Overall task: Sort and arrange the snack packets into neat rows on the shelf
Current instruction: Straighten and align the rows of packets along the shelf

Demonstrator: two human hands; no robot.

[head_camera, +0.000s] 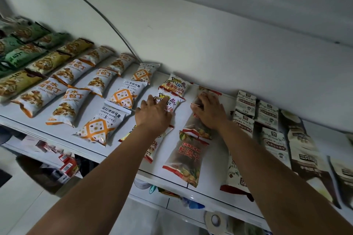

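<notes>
White shelf (38, 126) ran below a pale wall, with packets lying flat in columns. Nearest, a red-edged translucent packet (188, 158) of brown fruit lay with its long axis running front to back, slightly tilted. Behind it a second translucent packet (193, 124) continued the same line, its far end under the right hand (210, 110), whose grip curled over it, thumb at its left edge. Just left, the left hand (152, 114) rested straight-fingered on a yellow-and-white packet (175, 101) pointing toward the wall.
</notes>
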